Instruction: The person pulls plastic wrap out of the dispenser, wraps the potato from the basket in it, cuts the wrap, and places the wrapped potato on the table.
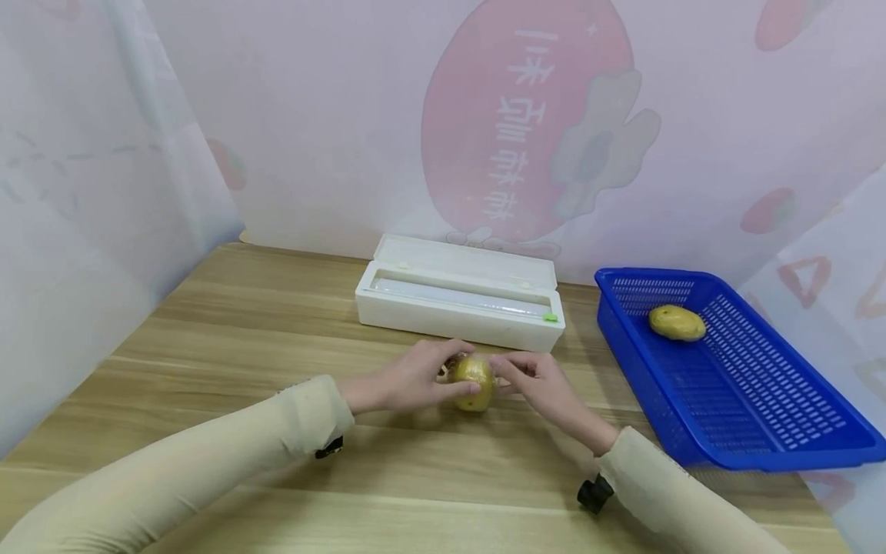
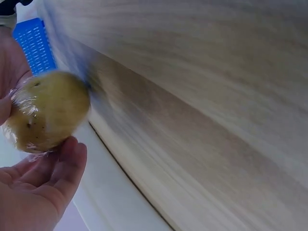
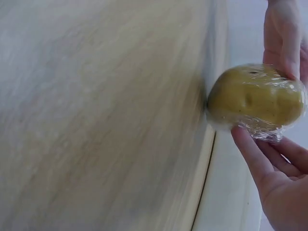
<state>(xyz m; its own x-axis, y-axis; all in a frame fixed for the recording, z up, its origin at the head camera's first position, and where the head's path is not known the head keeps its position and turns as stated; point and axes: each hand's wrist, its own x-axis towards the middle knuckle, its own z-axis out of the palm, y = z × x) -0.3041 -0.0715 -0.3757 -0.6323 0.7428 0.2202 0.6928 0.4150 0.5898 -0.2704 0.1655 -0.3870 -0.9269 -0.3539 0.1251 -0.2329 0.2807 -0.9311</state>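
A yellow potato (image 1: 474, 394) in clear cling film stands on end on or just above the wooden table. My left hand (image 1: 415, 377) holds it from the left, thumb across its near side. From the right, my right hand (image 1: 543, 388) has its fingertips at the film on the potato's side and seems to pinch it. Bunched, shiny film (image 3: 264, 131) shows by those fingers in the right wrist view. The left wrist view has the left hand (image 2: 41, 187) under the wrapped potato (image 2: 50, 113), its curled fingers touching it.
Behind the hands, a white cling film box (image 1: 457, 319) lies with its lid (image 1: 467, 261) raised, a roll inside and a green slider (image 1: 550, 317) at its right end. To the right stands a blue basket (image 1: 644, 385) holding another potato (image 1: 677, 322). A printed curtain hangs behind the table.
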